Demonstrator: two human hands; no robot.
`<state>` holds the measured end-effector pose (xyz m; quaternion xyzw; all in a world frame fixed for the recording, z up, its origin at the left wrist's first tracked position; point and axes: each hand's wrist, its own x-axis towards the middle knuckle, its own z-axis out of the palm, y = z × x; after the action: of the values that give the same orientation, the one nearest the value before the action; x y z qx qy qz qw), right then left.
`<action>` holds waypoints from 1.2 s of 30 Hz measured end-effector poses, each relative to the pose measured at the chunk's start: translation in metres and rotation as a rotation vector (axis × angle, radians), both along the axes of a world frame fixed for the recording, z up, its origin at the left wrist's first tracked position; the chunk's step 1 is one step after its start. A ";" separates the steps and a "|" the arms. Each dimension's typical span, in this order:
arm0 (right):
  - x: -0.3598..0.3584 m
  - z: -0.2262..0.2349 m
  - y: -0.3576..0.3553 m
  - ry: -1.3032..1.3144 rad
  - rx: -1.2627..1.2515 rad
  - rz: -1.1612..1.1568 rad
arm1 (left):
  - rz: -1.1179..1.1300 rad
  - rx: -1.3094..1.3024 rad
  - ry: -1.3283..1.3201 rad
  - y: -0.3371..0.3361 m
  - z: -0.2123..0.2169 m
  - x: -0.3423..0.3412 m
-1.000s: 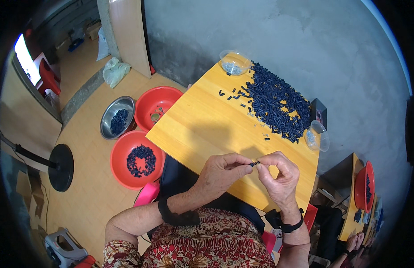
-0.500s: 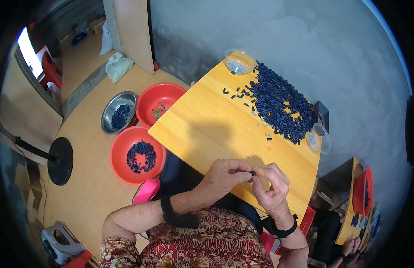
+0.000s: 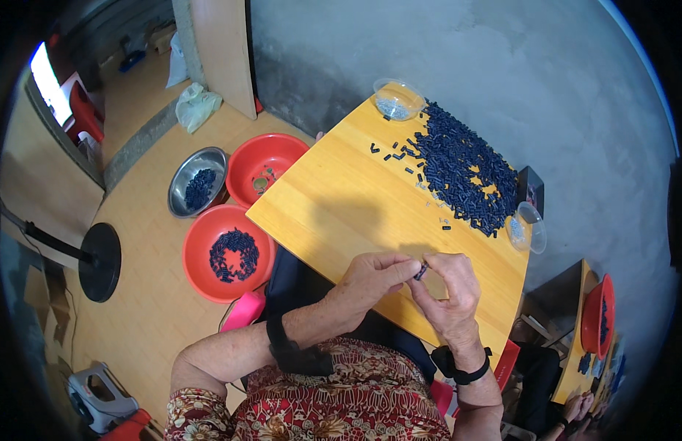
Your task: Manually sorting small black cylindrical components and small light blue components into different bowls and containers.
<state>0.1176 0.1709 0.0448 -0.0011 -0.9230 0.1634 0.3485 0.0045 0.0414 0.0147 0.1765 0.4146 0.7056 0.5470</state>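
Note:
Over the near edge of the yellow wooden table, my two hands meet at one small dark cylindrical piece. My left hand pinches its lower end between thumb and fingertips. On its other side, the thumb and index finger of my right hand close around it. A large heap of similar dark pieces covers the far right of the table, with several strays at its left. Clear bowls with small pale parts, one at the far corner and one at the right edge, flank the heap.
Left of the table, on the floor, are a red basin with dark pieces, another red basin and a metal bowl. A black round stand base stands further left. Another person's hands show at lower right.
The dark piece is now tilted and shows more between my fingertips. My right hand has turned and risen slightly, its fingers a little more extended. The view has shifted slightly.

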 end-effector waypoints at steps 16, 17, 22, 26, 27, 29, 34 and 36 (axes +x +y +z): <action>-0.001 -0.001 0.000 0.000 0.073 -0.004 | -0.004 -0.031 0.276 0.000 -0.005 -0.002; -0.001 -0.001 0.001 -0.010 0.099 0.007 | 0.011 -0.021 0.288 0.000 -0.006 -0.001; 0.000 0.013 0.000 -0.161 0.131 0.036 | 0.036 -0.137 0.520 0.000 -0.006 -0.002; 0.004 0.020 0.010 -0.321 -0.152 0.121 | 0.023 -0.126 0.470 0.000 -0.014 -0.002; 0.005 0.019 0.010 -0.322 -0.152 0.118 | 0.020 -0.124 0.470 0.000 -0.013 -0.002; 0.008 0.013 0.012 -0.273 -0.444 0.065 | -0.008 -0.114 0.477 0.001 -0.009 -0.003; 0.006 0.010 0.010 -0.252 -0.436 0.033 | 0.008 -0.041 0.393 0.000 -0.010 -0.002; 0.004 0.009 0.007 -0.224 -0.385 0.034 | 0.015 -0.027 0.375 0.000 -0.012 -0.002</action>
<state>0.1217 0.1782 0.0535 -0.0701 -0.9075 0.3414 0.2345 0.0026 0.0413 0.0032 0.2943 0.5201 0.6586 0.4573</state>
